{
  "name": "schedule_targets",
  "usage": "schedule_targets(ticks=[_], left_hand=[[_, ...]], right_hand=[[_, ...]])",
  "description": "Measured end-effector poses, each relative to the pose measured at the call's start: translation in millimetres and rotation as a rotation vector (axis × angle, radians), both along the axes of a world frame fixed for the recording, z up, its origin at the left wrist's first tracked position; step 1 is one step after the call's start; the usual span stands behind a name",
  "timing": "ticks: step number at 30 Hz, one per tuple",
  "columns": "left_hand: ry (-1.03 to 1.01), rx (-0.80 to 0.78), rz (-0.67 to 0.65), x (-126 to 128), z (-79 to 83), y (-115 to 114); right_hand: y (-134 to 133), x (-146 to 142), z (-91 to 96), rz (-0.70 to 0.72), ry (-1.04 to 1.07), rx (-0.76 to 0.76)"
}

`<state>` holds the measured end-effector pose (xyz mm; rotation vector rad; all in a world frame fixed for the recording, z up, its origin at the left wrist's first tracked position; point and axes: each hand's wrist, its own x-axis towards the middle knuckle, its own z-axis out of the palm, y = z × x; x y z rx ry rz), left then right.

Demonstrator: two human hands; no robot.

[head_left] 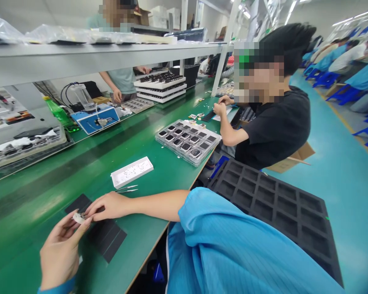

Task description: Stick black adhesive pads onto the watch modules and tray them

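Observation:
My left hand (59,249) pinches a small whitish part (78,218) with a curved edge between thumb and fingers, above the green bench top. From the right, my right hand (108,206) reaches in with its fingers closed at the part's edge. What lies between those right fingertips is too small to make out. Beneath both hands is a black flat pad (108,241), partly covered by them. Tweezers (127,189) lie just beyond my right wrist. Past them sits a shallow white tray (131,172) with tiny dark pieces scattered in it.
A clear plastic tray (188,141) of watch-like square units stands further along the green bench (95,159). A black foam tray (272,196) with compartments is by my right side. A co-worker (272,118) sits beyond; a blue device (96,119) stands under the shelf (110,53).

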<state>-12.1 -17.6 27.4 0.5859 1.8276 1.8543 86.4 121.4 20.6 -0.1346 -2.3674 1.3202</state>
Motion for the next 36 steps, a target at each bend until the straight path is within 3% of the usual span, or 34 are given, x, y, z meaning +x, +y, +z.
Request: schedule_targets(ticks=[14, 36], left_hand=[[0.027, -0.001, -0.010, 1.9, -3.6, 2.2], [-0.080, 0.008, -0.007, 5.8, 6.0, 1.1]], right_hand=[[-4.8, 1.4, -7.3, -0.068, -0.024, -0.141], [5.1, -1.0, -5.0, 0.015, -0.064, -0.052]])
